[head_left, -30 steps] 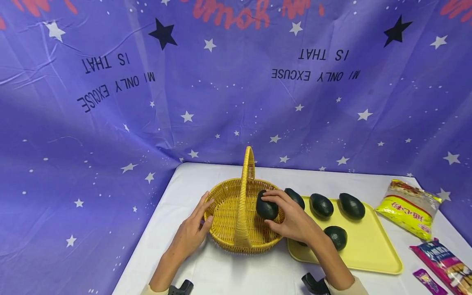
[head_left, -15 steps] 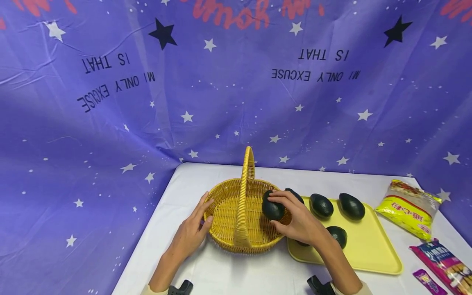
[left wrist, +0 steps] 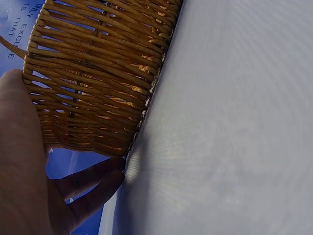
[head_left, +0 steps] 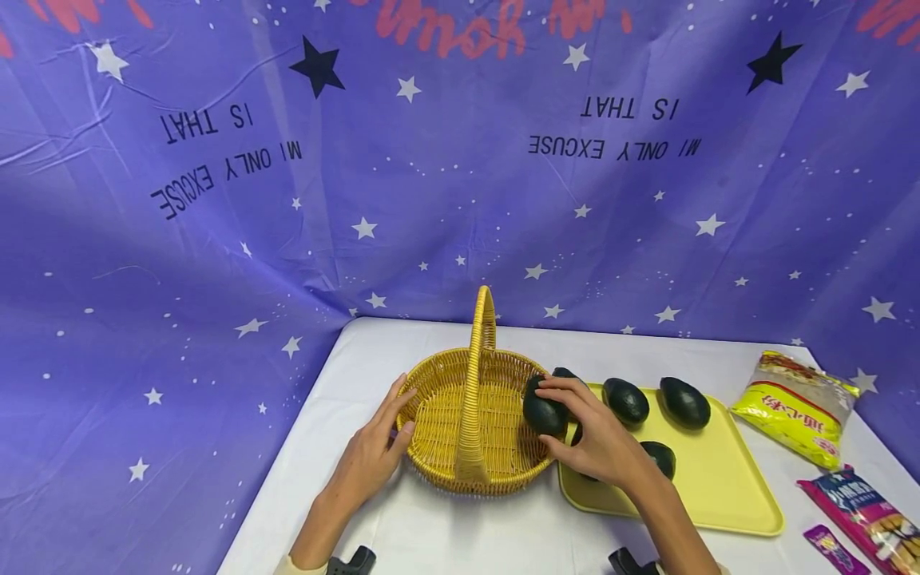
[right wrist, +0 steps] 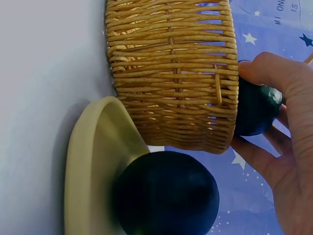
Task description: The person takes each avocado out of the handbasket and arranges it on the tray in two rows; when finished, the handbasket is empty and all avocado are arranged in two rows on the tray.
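A dark green avocado [head_left: 542,411] is gripped by my right hand [head_left: 600,439], thumb on the near side and fingers on the far side. It sits at the right rim of a yellow wicker basket [head_left: 438,423] with a tall arched handle [head_left: 472,383]. From the right wrist view, this held avocado [right wrist: 259,107] shows just above the rim. My left hand [head_left: 370,455] rests against the basket's left side, fingers extended along it. In the left wrist view, two fingers [left wrist: 93,188] reach down beside the basket's base. No other avocado shows inside the basket.
Right of the basket, a yellow tray [head_left: 726,499] bears several avocados, such as one [head_left: 685,402] at the back; my right hand partly hides others. Farther right lie a yellow food bag [head_left: 794,407], a pink-and-blue snack packet [head_left: 866,519] and a small purple packet [head_left: 834,549].
My right hand has moved right with the avocado, from inside the basket to its right rim. The left hand and the basket stay in place.
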Motion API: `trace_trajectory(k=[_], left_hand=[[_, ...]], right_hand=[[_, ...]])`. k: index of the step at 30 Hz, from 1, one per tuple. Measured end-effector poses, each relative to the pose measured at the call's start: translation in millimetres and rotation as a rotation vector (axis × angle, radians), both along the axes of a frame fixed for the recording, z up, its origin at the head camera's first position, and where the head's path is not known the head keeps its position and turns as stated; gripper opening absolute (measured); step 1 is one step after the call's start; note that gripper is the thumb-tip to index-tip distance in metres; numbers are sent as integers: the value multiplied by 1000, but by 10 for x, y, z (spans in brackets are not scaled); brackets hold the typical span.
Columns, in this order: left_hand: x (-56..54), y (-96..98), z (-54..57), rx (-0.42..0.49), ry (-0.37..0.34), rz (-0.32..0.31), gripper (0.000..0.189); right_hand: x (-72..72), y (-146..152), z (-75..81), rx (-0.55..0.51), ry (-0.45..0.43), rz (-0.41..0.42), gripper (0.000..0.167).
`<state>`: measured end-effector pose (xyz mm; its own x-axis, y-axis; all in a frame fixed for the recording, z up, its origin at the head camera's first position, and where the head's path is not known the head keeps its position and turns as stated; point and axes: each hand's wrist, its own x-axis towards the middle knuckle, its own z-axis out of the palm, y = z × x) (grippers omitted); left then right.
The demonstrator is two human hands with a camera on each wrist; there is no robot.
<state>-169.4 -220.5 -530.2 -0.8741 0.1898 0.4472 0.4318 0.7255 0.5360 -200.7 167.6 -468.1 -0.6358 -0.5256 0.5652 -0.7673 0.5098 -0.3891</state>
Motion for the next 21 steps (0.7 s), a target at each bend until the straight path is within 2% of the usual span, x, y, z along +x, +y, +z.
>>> trace_trajectory(k=[17, 21], left_hand=[[-2, 3, -9, 10, -7, -5, 54], [1, -3, -1, 12, -11, -7, 54]], right_hand=[[121, 160, 95, -17, -33, -42, 68], [128, 222, 97, -36, -3, -36, 68]])
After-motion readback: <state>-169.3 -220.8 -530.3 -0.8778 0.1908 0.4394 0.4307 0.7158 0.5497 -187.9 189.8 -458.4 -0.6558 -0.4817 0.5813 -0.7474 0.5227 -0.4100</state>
